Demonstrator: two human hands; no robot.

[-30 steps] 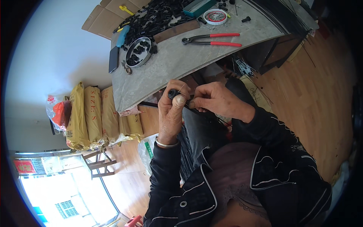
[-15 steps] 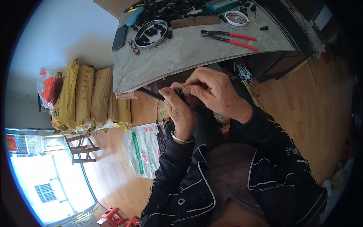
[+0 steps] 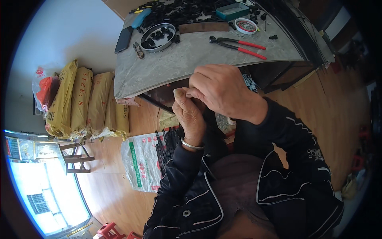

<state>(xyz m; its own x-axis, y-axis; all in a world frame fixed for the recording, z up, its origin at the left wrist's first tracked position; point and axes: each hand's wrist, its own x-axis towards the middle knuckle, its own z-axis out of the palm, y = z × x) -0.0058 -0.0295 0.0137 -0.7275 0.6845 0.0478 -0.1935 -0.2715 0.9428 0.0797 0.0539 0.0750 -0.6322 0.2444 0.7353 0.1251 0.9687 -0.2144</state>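
Observation:
My left hand (image 3: 190, 117), with a bracelet at the wrist, is closed below the front edge of the table, thumb pointing up. A dark slender rod (image 3: 156, 103) runs from its fingers toward the upper left. Close against the left thumb is my right hand (image 3: 227, 93), its back toward me and its fingers pinched together. Whatever lies between the fingertips is hidden behind the right hand. On the grey tabletop (image 3: 179, 63) beyond the hands lie pincers with red handles (image 3: 250, 51).
A round metal tin (image 3: 160, 50) with black pieces, small pliers (image 3: 138, 50), a brown strip (image 3: 205, 27), a teal box (image 3: 232, 16) and a white dish (image 3: 246, 26) are on the table. Black rods (image 3: 169, 145) rest on a white sack (image 3: 137, 159). Filled sacks (image 3: 81, 101) stand left.
My right hand has turned over the left fingertips and covers the dark piece seen between them before. The view has shifted slightly.

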